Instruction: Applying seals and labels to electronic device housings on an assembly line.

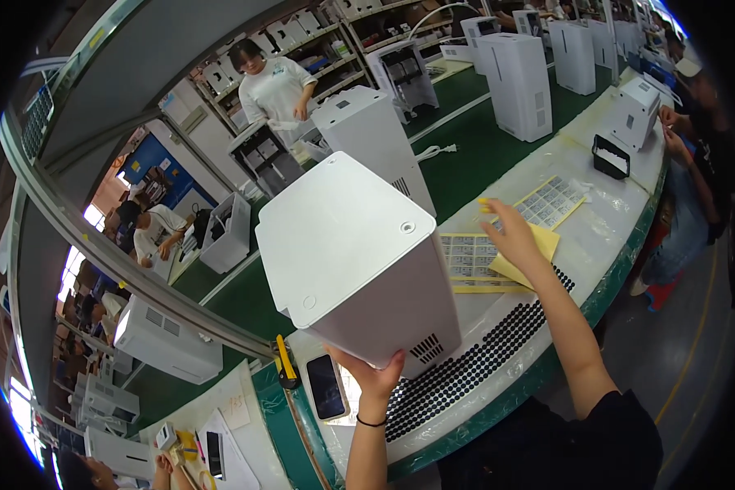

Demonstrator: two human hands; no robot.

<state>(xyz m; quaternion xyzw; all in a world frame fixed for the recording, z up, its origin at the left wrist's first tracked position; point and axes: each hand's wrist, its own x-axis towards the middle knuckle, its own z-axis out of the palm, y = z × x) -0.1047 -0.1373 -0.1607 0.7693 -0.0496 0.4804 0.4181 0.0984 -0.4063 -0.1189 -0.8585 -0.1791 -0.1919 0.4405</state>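
Observation:
A tall white appliance housing (347,241) stands tilted in front of me, its flat panel with round corner recesses facing up and a slotted vent low on its side. My left hand (371,374) grips its lower edge, thumb on the side near the vent. To the right, my right hand (516,243) hovers over yellow-backed label sheets (469,255), its fingers apart and yellow covers on the fingertips. Nothing shows between those fingers. A yellow backing sheet (545,242) lies under that wrist. Rows of round black pads (498,345) run along the bench's near edge.
A smartphone (327,387) and a yellow utility knife (286,363) lie left of my left hand. Another white housing (371,135) stands just behind mine. On the right are a black open box (611,157) and a co-worker's hands (671,131). A metal frame post (139,278) slants across the left.

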